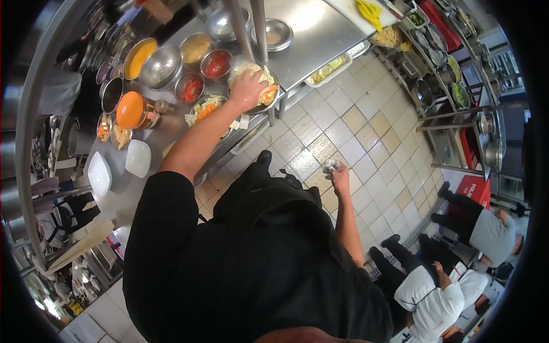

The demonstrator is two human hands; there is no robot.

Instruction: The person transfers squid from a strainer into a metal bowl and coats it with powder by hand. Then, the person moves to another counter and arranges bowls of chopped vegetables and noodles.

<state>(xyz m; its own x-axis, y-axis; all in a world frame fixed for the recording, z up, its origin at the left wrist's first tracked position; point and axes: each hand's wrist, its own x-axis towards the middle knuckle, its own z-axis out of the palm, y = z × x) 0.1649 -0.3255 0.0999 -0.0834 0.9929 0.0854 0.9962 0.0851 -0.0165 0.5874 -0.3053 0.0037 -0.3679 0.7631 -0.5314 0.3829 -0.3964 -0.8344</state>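
Observation:
My left hand (247, 91) reaches into a metal bowl of shredded pale and orange vegetables (267, 94) at the counter's edge. Its fingers curl down into the shreds, and their tips are hidden. Held out over the tiled floor, my right hand (339, 177) is closed around a small whitish-grey thing (330, 166) that I cannot make out. Beside the left forearm is another bowl of cut vegetables (207, 108). Two bowls of red pieces, one farther back (217, 63) and one nearer (190, 87), stand close by.
Metal posts (260, 31) rise from the steel counter (303, 34). An orange-lidded tub (130, 110) and white dishes (138, 158) stand at left. Shelves with food containers (452, 123) line the right. Several people in white tops (432, 297) are at lower right.

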